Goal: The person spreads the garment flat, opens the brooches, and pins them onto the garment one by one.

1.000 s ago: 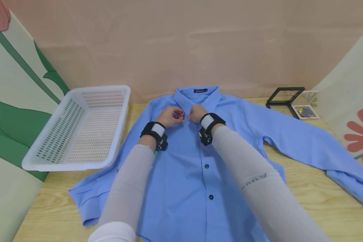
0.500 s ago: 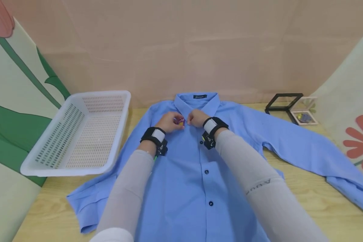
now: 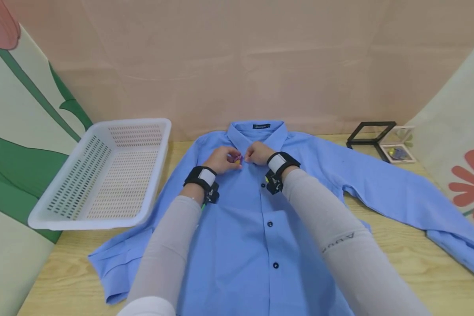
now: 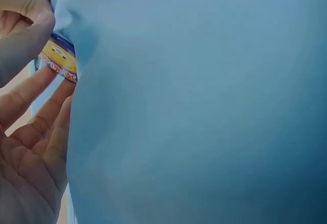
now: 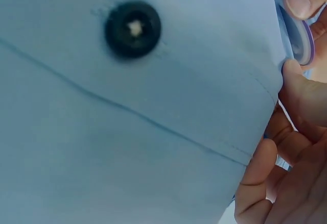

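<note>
Lettering, chiefly illegible.
Grey right sleeve [image 3: 349, 245]: dark "A", remainder unclear. Blue shirt [image 3: 229, 232], black collar label [image 3: 261, 126] toward far edge of counter [image 3: 412, 256]: pale script, unreadable.

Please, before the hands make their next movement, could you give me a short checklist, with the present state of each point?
1. Is the badge held by the left hand? Ok, pinched.
2. Is the right hand gripping the shirt? Ok, below the collar.
3. Is the badge fastened? Cannot tell; where it meets the cloth is hidden.
4. Is the shirt smooth beside the badge? Not ok, creased.
5. Is the basket apart from the hands? Ok.
</note>
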Demonstrator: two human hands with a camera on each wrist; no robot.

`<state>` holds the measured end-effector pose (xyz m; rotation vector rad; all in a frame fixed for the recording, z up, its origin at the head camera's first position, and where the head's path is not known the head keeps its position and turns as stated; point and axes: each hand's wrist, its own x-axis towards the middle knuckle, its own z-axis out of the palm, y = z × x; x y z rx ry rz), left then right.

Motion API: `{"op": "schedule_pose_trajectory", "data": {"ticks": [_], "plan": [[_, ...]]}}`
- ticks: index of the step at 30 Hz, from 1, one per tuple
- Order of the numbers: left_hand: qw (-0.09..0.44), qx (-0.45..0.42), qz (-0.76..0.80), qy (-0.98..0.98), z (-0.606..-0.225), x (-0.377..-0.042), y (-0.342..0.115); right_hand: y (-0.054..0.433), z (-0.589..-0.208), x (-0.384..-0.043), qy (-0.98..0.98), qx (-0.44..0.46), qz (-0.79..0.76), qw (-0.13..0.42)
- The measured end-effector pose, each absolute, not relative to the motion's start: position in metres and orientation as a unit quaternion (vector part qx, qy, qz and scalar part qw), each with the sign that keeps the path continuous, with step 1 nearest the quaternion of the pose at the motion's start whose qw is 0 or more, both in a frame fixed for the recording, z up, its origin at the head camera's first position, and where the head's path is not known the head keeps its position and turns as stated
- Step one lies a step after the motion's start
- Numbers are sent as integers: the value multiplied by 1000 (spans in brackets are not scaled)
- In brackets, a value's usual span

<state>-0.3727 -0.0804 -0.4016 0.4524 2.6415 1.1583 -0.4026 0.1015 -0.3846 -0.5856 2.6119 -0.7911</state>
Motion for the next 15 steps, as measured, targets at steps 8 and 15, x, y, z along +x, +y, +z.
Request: {"op": "schedule_pose_trajectory", "data": {"ticks": [8, 15], "plan": [[122, 163, 414, 887, -402, -371, -83, 103, -387, -411, 916, -223, -282, 177], [122, 177, 412, 885, -404, -374, -82, 105, -384, -410, 912, -229, -290, 178]]}}
